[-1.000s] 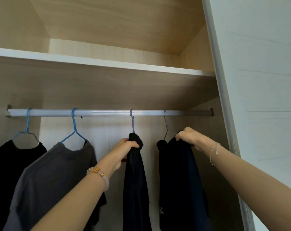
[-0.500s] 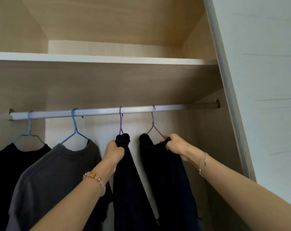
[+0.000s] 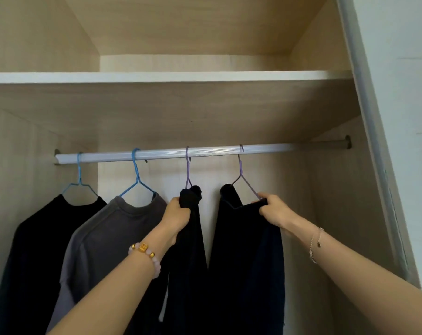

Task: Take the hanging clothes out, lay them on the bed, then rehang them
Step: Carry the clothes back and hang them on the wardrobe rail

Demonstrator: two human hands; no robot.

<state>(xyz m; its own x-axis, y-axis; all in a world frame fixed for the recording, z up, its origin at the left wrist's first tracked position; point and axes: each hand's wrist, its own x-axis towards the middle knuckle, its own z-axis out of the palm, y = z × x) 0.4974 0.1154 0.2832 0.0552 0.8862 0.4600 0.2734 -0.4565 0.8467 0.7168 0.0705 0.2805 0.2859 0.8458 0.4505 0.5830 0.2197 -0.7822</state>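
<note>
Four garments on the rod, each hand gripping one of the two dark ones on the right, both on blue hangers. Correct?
One slip: the head view shows those two dark garments on purple hangers, not blue. The left hand and right hand do each grip one, and four hang on the rod.

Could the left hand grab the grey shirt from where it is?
Probably yes, once it lets go: the left hand grips a dark garment right beside the grey shirt, with nothing between them.
</note>
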